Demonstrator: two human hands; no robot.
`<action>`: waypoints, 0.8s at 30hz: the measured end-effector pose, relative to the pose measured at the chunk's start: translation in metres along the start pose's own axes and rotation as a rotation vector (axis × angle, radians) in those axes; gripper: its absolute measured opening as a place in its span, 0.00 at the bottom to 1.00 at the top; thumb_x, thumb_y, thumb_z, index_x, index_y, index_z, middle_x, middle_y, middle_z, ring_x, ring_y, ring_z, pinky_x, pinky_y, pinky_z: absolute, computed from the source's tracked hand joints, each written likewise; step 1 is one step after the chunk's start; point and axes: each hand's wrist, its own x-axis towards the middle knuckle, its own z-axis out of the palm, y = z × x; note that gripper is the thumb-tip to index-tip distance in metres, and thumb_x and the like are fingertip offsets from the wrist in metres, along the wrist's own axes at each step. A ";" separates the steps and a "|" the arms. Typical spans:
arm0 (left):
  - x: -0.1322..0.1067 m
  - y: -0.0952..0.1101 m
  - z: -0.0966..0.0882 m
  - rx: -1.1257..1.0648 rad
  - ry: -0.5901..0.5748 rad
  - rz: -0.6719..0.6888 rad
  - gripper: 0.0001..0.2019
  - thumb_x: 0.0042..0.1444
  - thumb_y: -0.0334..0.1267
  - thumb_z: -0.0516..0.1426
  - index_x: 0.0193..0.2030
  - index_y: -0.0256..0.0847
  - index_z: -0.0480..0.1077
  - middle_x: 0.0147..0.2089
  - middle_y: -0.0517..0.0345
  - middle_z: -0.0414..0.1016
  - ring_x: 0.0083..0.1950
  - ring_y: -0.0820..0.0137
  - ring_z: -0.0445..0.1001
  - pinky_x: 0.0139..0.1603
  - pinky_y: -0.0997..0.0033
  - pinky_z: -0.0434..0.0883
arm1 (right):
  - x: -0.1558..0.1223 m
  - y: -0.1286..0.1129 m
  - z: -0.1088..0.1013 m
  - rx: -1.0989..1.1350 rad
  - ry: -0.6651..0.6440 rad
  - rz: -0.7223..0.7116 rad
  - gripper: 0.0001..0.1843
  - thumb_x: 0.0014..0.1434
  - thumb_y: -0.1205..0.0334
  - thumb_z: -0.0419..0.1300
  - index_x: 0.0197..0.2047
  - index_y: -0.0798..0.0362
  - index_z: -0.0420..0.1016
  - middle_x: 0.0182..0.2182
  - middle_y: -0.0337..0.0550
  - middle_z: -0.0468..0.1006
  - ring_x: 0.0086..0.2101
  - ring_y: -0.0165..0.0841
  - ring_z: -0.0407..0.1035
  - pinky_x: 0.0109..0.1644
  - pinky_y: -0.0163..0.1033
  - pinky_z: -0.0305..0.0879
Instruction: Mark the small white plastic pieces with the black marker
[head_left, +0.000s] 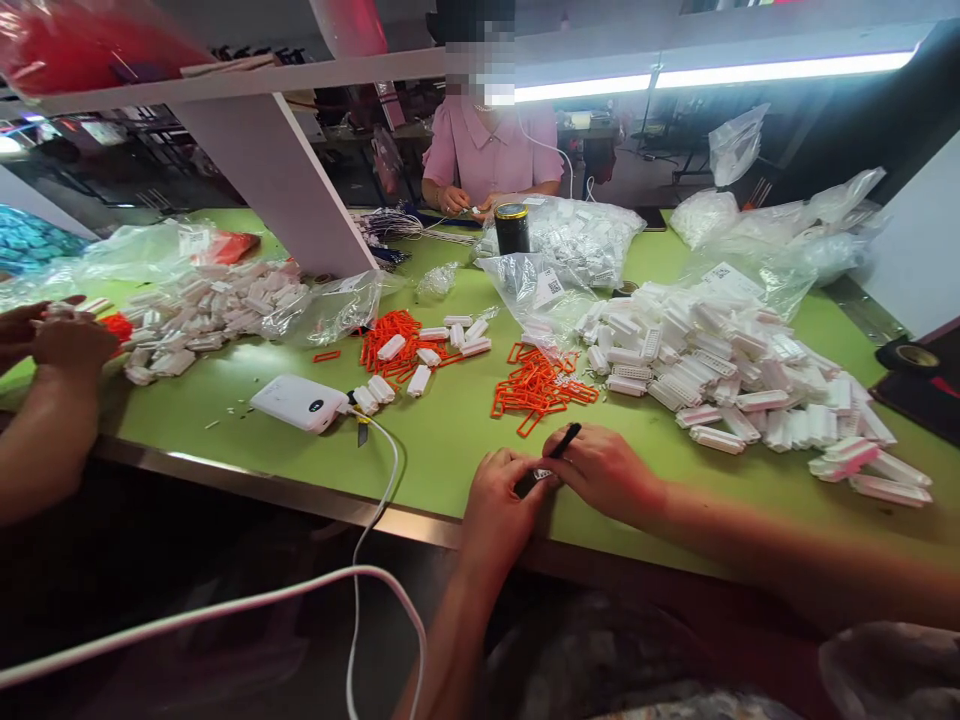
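Near the front edge of the green table, my left hand is closed around a small white plastic connector housing, mostly hidden by the fingers. My right hand grips a black pen-like tool, whose lower end is hidden between the hands at the housing. Just beyond my hands lies a heap of orange rectangular frames, with tiny white bits beside it. To the right of that spreads a large pile of white connector housings.
A white power bank with a white cable lies left of my hands. More orange frames sit behind it. A black can stands by plastic bags. At left are a co-worker's hands; another person sits opposite.
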 end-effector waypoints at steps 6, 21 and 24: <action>-0.001 0.000 0.001 -0.033 0.013 -0.004 0.07 0.57 0.34 0.69 0.43 0.46 0.82 0.39 0.58 0.80 0.46 0.63 0.76 0.49 0.62 0.71 | 0.002 0.010 0.005 0.198 0.075 0.229 0.18 0.73 0.49 0.57 0.37 0.51 0.79 0.30 0.41 0.83 0.29 0.33 0.74 0.35 0.34 0.68; -0.001 0.000 0.000 -0.040 0.000 0.008 0.05 0.59 0.36 0.67 0.43 0.46 0.82 0.40 0.57 0.80 0.46 0.63 0.76 0.50 0.62 0.71 | 0.000 0.006 0.002 0.147 0.059 0.143 0.19 0.74 0.49 0.56 0.37 0.51 0.78 0.30 0.43 0.82 0.30 0.34 0.75 0.37 0.37 0.69; -0.001 0.001 0.000 -0.014 -0.007 -0.009 0.04 0.59 0.36 0.67 0.41 0.46 0.82 0.38 0.58 0.79 0.45 0.63 0.75 0.49 0.62 0.70 | -0.001 0.001 0.001 0.029 0.036 0.009 0.20 0.75 0.50 0.54 0.37 0.52 0.78 0.31 0.46 0.82 0.33 0.37 0.75 0.40 0.39 0.69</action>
